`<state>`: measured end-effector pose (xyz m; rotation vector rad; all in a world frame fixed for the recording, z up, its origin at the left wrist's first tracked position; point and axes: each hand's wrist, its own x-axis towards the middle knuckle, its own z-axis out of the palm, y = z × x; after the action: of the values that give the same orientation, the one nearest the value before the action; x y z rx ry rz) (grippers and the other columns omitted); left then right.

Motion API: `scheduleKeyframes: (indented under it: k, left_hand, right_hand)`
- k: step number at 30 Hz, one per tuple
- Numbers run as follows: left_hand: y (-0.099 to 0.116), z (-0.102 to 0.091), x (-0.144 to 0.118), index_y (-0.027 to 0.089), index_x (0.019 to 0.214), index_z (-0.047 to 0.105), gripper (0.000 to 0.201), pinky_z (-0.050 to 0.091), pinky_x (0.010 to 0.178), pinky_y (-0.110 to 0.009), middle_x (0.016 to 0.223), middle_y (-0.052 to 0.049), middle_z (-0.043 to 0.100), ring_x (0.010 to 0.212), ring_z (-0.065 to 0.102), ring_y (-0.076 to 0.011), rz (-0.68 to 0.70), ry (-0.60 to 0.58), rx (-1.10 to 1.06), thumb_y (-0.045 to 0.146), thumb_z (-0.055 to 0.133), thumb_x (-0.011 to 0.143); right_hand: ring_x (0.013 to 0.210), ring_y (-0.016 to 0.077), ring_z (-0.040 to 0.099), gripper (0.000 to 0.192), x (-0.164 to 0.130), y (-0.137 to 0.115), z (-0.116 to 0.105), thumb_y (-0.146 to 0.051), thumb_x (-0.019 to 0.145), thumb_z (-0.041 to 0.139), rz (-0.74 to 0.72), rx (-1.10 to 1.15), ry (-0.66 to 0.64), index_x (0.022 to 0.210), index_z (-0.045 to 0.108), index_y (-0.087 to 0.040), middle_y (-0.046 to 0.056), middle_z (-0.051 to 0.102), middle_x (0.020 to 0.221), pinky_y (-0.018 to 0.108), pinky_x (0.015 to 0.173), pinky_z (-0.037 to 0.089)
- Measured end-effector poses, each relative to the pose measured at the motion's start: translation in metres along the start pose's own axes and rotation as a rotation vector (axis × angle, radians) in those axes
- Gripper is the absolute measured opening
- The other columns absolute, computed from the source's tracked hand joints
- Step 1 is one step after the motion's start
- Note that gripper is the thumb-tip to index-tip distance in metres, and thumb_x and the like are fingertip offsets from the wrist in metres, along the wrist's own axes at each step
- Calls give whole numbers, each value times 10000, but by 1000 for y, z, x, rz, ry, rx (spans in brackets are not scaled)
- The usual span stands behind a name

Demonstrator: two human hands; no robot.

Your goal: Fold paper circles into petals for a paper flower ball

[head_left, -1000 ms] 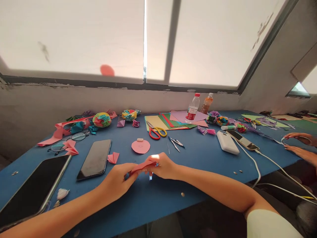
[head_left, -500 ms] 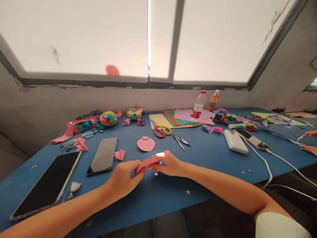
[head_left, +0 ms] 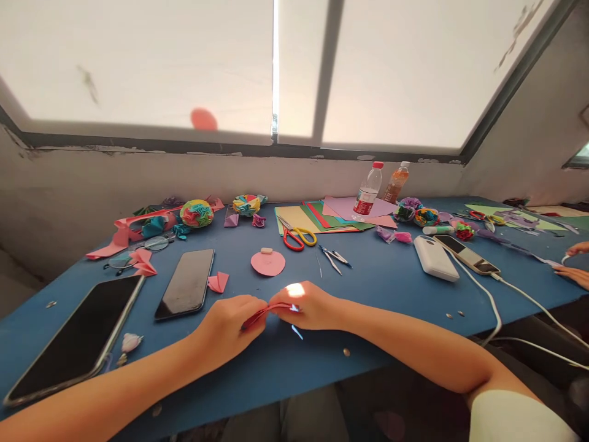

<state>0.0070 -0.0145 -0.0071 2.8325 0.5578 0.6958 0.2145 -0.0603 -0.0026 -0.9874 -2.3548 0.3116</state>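
Observation:
Between my two hands is a piece of folded pink paper [head_left: 267, 310], seen nearly edge-on above the front of the blue table. My left hand [head_left: 234, 319] pinches its left end. My right hand [head_left: 306, 306] grips the other end, with its fingers partly hidden and a bright patch of sunlight on it. Just beyond the hands lies a pink paper circle [head_left: 267, 264] with a small pale block [head_left: 266, 250] at its far edge. A small folded pink paper piece [head_left: 218, 282] rests left of the circle, beside a black phone [head_left: 188, 283].
Scissors [head_left: 297, 236] and tweezers [head_left: 334, 258] lie behind my hands, before stacked coloured paper [head_left: 289, 220]. A water bottle [head_left: 367, 195] stands on the stack. To the right are a white power bank [head_left: 435, 259] and another person's hand [head_left: 575, 270]. A larger phone [head_left: 78, 337] lies left.
Both hands have drawn closer together, and the pink paper has turned from showing its broad face to nearly edge-on. The view has shifted slightly.

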Motion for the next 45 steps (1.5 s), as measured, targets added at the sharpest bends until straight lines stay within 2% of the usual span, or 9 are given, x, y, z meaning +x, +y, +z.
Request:
scheduleKeyframes:
  k: [4,9,14,18,25,28,33,39,45]
  left_hand:
    - [1,-2,2,187,760,556,154,308,544,-215,619,6,498,569,423,-113,-34,-10,-30,197,416,823]
    - [1,-5,6,188,675,549,168,301,543,-219,610,11,493,579,411,-115,-225,-3,-180,246,434,783]
    - [-1,-11,11,179,606,519,248,262,473,-213,524,37,458,488,352,-90,-374,-17,-300,310,438,800]
    - [-4,-15,15,180,684,570,255,335,494,-209,555,23,555,522,471,-111,-458,-49,-451,350,433,815]
    - [-4,-9,16,177,825,591,266,369,530,-206,704,15,558,611,479,-115,-457,-70,-592,425,498,799]
    - [-4,-6,15,161,776,602,287,381,529,-217,619,10,563,582,499,-124,-464,-101,-643,428,499,799]
    - [-5,-5,14,155,775,572,296,396,508,-227,520,16,559,492,512,-120,-535,-73,-702,425,460,815]
    - [-4,-6,14,158,731,560,280,389,474,-220,491,16,568,452,505,-113,-565,-77,-765,428,504,781]
    - [-10,-3,19,174,716,484,362,362,426,-223,396,44,505,363,455,-108,-610,-26,-851,521,414,792]
  right_hand:
    - [661,103,498,177,1,0,2,-221,830,434,23,31,32,899,588,-167,29,590,753,197,638,388]
    - [591,81,420,131,3,3,1,-226,790,459,124,116,85,819,573,-168,-5,558,695,191,598,360]
    - [538,60,294,193,6,13,-7,-237,758,506,257,194,118,600,446,-143,-46,379,544,186,518,273]
    - [555,59,384,166,8,24,-11,-256,755,508,358,317,65,651,467,-134,-33,446,594,174,515,304]
    - [555,80,497,134,9,14,-9,-255,754,523,417,498,-68,726,534,-124,-19,530,593,170,525,378]
    - [544,79,495,154,9,10,-8,-280,756,549,428,535,-72,737,531,-128,-20,533,593,171,519,379]
    - [454,63,430,341,9,21,-7,-425,807,527,445,561,-52,650,501,-124,-26,472,483,181,489,343]
    - [398,61,393,416,8,20,-7,-511,809,511,454,509,-44,655,519,-124,-36,425,426,179,435,308]
    - [431,67,423,514,9,24,-4,-538,904,296,410,352,-14,687,526,-132,-28,453,457,192,521,370]
